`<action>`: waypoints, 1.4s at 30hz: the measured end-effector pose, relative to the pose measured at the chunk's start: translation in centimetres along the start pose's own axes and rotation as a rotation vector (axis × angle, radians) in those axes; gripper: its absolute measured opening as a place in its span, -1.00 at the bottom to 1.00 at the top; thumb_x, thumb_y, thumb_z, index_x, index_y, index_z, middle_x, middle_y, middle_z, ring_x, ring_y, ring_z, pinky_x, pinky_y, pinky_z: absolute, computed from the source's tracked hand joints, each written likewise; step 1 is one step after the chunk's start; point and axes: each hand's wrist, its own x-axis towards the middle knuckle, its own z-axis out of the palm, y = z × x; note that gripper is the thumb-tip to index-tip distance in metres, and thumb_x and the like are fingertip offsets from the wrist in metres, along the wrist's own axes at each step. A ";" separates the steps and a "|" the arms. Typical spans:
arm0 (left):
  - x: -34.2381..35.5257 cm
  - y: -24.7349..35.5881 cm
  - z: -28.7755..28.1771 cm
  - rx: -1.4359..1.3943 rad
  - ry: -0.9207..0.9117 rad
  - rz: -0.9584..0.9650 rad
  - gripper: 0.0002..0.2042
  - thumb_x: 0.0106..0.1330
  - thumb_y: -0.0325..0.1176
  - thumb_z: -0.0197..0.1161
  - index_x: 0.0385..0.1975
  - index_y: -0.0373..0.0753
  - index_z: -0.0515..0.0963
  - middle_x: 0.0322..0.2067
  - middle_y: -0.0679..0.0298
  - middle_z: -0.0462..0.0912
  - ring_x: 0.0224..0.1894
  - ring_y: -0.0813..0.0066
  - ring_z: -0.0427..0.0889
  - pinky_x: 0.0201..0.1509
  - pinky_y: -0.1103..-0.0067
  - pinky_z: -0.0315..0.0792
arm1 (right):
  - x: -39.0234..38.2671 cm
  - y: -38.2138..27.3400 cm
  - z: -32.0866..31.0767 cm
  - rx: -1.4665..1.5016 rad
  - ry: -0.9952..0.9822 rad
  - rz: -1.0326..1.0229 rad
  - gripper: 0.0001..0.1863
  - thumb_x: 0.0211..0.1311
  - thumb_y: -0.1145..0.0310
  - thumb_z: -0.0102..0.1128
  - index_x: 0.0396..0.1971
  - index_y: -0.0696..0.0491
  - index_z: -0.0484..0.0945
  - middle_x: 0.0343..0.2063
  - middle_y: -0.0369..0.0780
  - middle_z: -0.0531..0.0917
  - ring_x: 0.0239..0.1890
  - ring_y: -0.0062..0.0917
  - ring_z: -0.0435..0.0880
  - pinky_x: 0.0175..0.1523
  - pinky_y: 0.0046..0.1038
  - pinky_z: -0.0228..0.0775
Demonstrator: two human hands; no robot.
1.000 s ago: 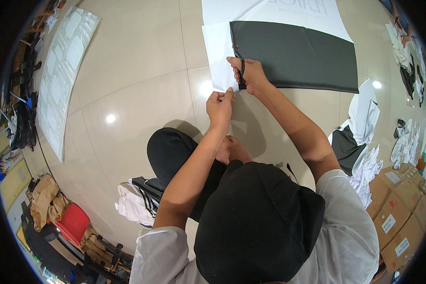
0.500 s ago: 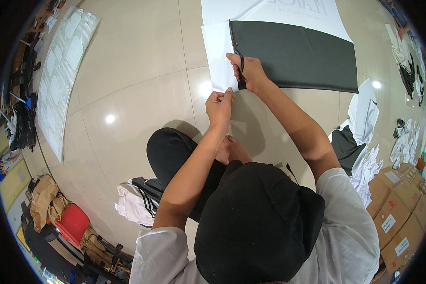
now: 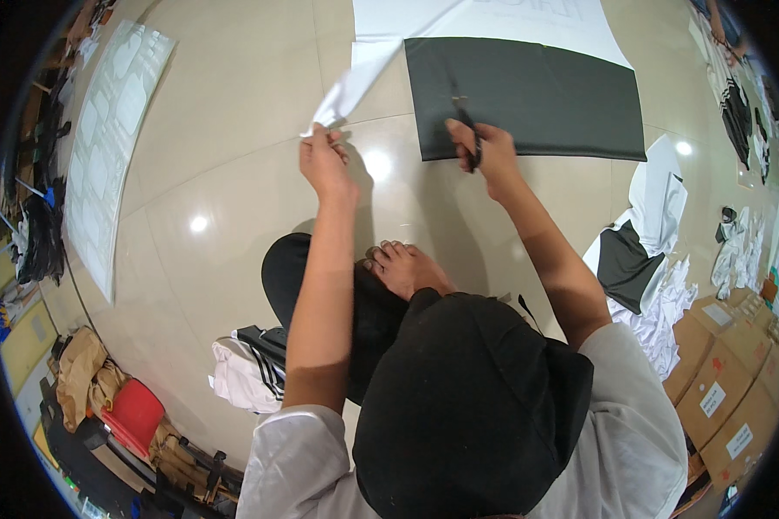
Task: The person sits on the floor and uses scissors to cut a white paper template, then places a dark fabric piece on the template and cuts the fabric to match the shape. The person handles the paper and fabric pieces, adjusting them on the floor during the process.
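Observation:
My left hand [image 3: 324,163] pinches the end of a white strip of cloth [image 3: 355,85] and holds it out to the left above the floor. The strip, twisted and taut, still joins the large white sheet [image 3: 493,19] at the far edge. In my right hand [image 3: 492,157] is a pair of black-handled scissors [image 3: 466,119], fingers wrapped round the handles. Its blades are blurred and point away from me over a flat dark grey panel [image 3: 545,99]. The panel lies against the white sheet, its left edge now uncovered.
White and dark cloth pieces [image 3: 636,268] lie in a heap at the right, near stacked cardboard boxes [image 3: 727,381]. A long translucent patterned sheet [image 3: 117,147] rests on the tiled floor at the left. A red chair [image 3: 135,411] is at lower left. Folded clothing [image 3: 247,372] lies beside my knee.
The white strip has come away from the panel's left edge, pulled left by my left hand. My right hand has moved right with the scissors, over the panel.

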 end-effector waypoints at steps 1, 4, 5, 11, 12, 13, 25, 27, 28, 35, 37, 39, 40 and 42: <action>0.9 0.1 0.0 0.073 0.051 0.093 -0.78 0.60 -0.24 0.28 -0.07 -0.27 0.49 -0.16 0.18 0.65 -0.22 0.51 0.57 -0.11 0.51 0.49 | -0.5 0.5 -1.4 -0.075 0.115 -0.044 -0.56 0.32 0.02 0.59 -0.45 0.06 0.61 -0.57 -0.38 0.55 -0.57 -0.67 0.46 -0.39 -0.54 0.30; 2.3 -0.2 1.6 0.656 0.197 0.702 -0.65 0.54 -0.27 0.31 0.15 -0.35 0.46 0.12 0.00 0.54 0.14 0.19 0.52 0.27 0.28 0.41 | 1.6 4.2 -8.2 -0.420 0.580 -0.425 -0.41 0.23 -0.10 0.62 -0.38 0.22 0.67 -0.54 -0.20 0.66 -0.48 -0.43 0.63 -0.30 -0.35 0.49; 2.7 -0.2 2.1 0.910 0.246 0.962 -0.58 0.52 -0.28 0.32 0.23 -0.38 0.45 0.21 -0.06 0.49 0.26 0.07 0.47 0.40 0.19 0.35 | 1.8 4.1 -9.9 -0.514 0.743 -0.479 -0.38 0.22 -0.11 0.62 -0.34 0.25 0.67 -0.50 -0.14 0.68 -0.43 -0.36 0.66 -0.23 -0.29 0.52; 8.2 0.8 4.3 1.276 -0.380 1.268 -0.50 0.49 -0.18 0.32 0.38 -0.16 0.47 0.26 -0.10 0.48 0.33 -0.15 0.44 0.43 0.01 0.32 | 8.1 4.8 -21.2 -0.840 1.175 -0.622 -0.21 0.20 -0.19 0.60 -0.07 0.34 0.60 -0.14 0.12 0.72 -0.06 0.04 0.71 0.13 -0.10 0.52; 8.2 0.9 4.3 1.338 -0.402 1.206 -0.50 0.49 -0.17 0.32 0.37 -0.14 0.48 0.26 -0.09 0.49 0.32 -0.14 0.45 0.40 0.01 0.34 | 8.8 4.5 -22.1 -0.818 1.171 -0.600 -0.17 0.20 -0.20 0.59 -0.04 0.37 0.58 -0.09 0.18 0.71 0.00 0.11 0.70 0.18 -0.07 0.51; 8.0 1.2 4.7 1.394 -0.430 1.145 -0.51 0.49 -0.15 0.32 0.36 -0.12 0.49 0.26 -0.07 0.49 0.31 -0.14 0.46 0.38 0.01 0.37 | 9.4 4.3 -23.0 -0.799 1.173 -0.575 -0.14 0.20 -0.22 0.58 -0.01 0.39 0.57 -0.05 0.23 0.70 0.06 0.18 0.68 0.22 -0.03 0.49; -7.0 0.1 -0.7 1.587 -0.757 0.622 -0.52 0.43 -0.13 0.34 0.22 -0.28 0.48 0.15 -0.11 0.55 0.11 -0.16 0.61 0.12 0.08 0.59 | 14.7 0.7 -29.0 -0.958 0.887 -0.684 -0.11 0.24 -0.24 0.53 0.13 0.36 0.56 0.03 0.20 0.71 0.14 0.13 0.68 0.26 -0.03 0.50; -9.3 0.6 0.2 1.548 -0.936 0.452 -0.58 0.44 -0.14 0.34 0.16 -0.27 0.53 0.11 -0.10 0.60 0.06 -0.15 0.65 0.11 0.10 0.59 | 15.5 -0.5 -32.3 -1.073 0.886 -0.705 -0.12 0.24 -0.24 0.52 0.15 0.33 0.56 0.05 0.19 0.70 0.16 0.12 0.68 0.27 -0.03 0.50; -10.0 1.3 0.7 1.569 -1.026 0.360 -0.60 0.44 -0.15 0.34 0.14 -0.27 0.55 0.09 -0.10 0.61 0.05 -0.15 0.66 0.12 0.10 0.59 | 15.3 -1.3 -32.4 -1.130 0.877 -0.712 -0.13 0.25 -0.23 0.52 0.16 0.32 0.56 0.06 0.19 0.70 0.16 0.12 0.67 0.28 -0.03 0.50; -5.3 -1.2 4.8 1.279 -0.781 1.019 -0.45 0.50 -0.11 0.32 0.40 -0.23 0.46 0.41 -0.22 0.38 0.49 -0.29 0.30 0.55 0.04 0.24 | 12.9 -1.7 -28.6 -0.899 1.137 -0.757 -0.21 0.23 -0.17 0.56 0.07 0.31 0.63 -0.03 0.18 0.74 0.09 0.11 0.72 0.22 -0.04 0.53; -4.8 -2.3 4.3 1.357 -0.737 0.994 -0.33 0.53 -0.04 0.28 0.53 -0.24 0.34 0.55 -0.28 0.16 0.61 -0.39 0.06 0.65 -0.08 0.03 | 8.4 0.0 -21.8 -0.599 0.941 -0.678 -0.33 0.23 -0.16 0.58 -0.22 0.27 0.68 -0.27 0.07 0.76 -0.20 -0.06 0.74 0.00 -0.18 0.54; -6.1 -3.6 5.6 1.409 -0.744 0.912 -0.26 0.55 0.01 0.25 0.60 -0.28 0.24 0.63 -0.28 -0.01 0.67 -0.44 -0.12 0.68 -0.18 -0.14 | 3.5 2.9 -18.4 -0.519 0.764 -0.570 -0.33 0.27 -0.18 0.56 -0.58 0.15 0.51 -0.63 -0.17 0.58 -0.50 -0.41 0.52 -0.30 -0.30 0.41; -6.4 -4.5 5.7 1.425 -0.716 0.909 -0.25 0.55 0.02 0.24 0.60 -0.28 0.23 0.64 -0.29 -0.03 0.67 -0.45 -0.14 0.68 -0.20 -0.17 | 0.8 4.5 -16.2 -0.391 0.617 -0.475 -0.35 0.29 -0.17 0.55 -0.61 0.12 0.53 -0.68 -0.23 0.54 -0.53 -0.49 0.51 -0.33 -0.33 0.40; -6.9 -6.3 5.4 1.459 -0.659 0.902 -0.23 0.56 0.05 0.21 0.62 -0.27 0.21 0.65 -0.30 -0.08 0.68 -0.47 -0.19 0.68 -0.23 -0.22 | -3.4 7.5 -13.0 -0.301 0.433 -0.249 -0.44 0.37 -0.04 0.53 -0.63 0.02 0.50 -0.68 -0.35 0.53 -0.59 -0.66 0.50 -0.43 -0.50 0.29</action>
